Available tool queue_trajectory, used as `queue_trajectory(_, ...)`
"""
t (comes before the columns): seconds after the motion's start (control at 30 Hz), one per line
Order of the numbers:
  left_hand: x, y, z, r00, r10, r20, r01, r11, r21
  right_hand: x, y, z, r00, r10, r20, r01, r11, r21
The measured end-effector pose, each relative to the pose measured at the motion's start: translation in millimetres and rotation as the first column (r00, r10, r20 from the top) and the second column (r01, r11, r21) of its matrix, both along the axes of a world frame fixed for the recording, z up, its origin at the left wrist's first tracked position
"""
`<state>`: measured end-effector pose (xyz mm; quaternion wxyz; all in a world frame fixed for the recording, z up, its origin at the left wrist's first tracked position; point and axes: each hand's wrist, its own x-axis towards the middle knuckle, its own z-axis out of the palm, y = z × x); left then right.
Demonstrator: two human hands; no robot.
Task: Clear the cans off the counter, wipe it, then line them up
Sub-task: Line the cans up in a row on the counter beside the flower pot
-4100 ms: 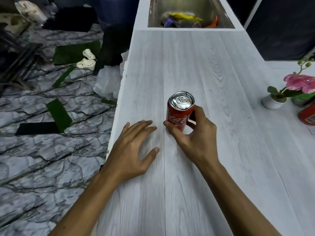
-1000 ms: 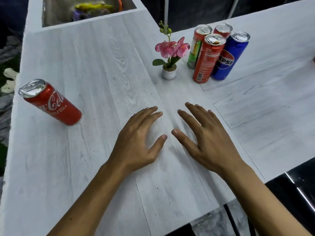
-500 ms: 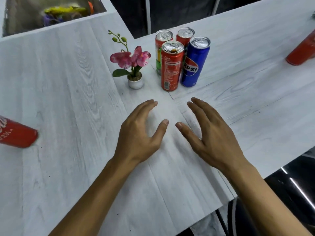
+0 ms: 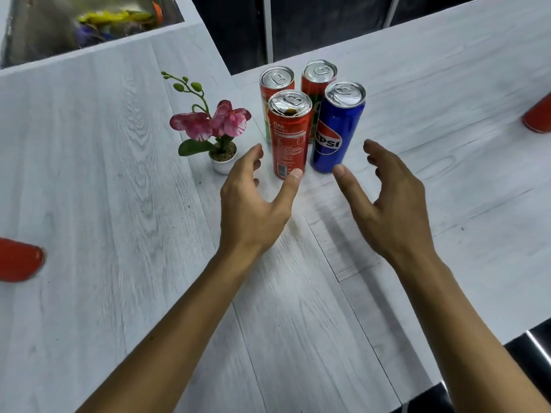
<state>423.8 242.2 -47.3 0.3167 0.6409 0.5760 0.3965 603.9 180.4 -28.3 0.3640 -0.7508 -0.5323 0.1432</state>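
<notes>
Several slim cans stand upright in a tight cluster on the white wood-grain counter (image 4: 119, 204): a red Coke can (image 4: 290, 135) in front, a blue Pepsi can (image 4: 338, 129) to its right, and two red-and-green cans (image 4: 275, 81) (image 4: 319, 74) behind. My left hand (image 4: 256, 201) hovers open just in front of the red can, its thumb tip near the can's base. My right hand (image 4: 384, 192) is open and cupped, just right of the Pepsi can. Neither hand holds anything. A red can (image 4: 19, 259) sits at the left edge, another red can (image 4: 538, 117) at the right edge.
A small white pot with a pink artificial orchid (image 4: 217, 135) stands just left of the cluster. A steel sink (image 4: 44, 34) holding coloured items lies at the far left. The counter's near edge drops to a dark floor at the lower right.
Both hands have moved forward toward the can cluster and lifted off the counter, fingers curling. The view has shifted slightly, bringing the cans closer.
</notes>
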Motion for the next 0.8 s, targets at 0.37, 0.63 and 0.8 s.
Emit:
queue_trajectory(0.37,27.4,21.6,-3.5,0.998,0.015,0.069,-0.017,1.000,0.024,16.5,51.2,-15.7,0.980,0.038,-0.195,-0.028,0.998,0.053)
queue_trajectory(0.63,35.6,33.8,-6.3,0.994,0.067,0.085,-0.071,0.996,0.054,19.2,64.9,-21.3,0.979,0.098,-0.178,-0.080,0.992,0.102)
queue_trajectory(0.8,32.2,30.6,-2.1,0.996,0.064,0.062,-0.068,0.996,0.061,19.6,62.4,-23.1,0.984,0.076,-0.161,-0.056,0.990,0.126)
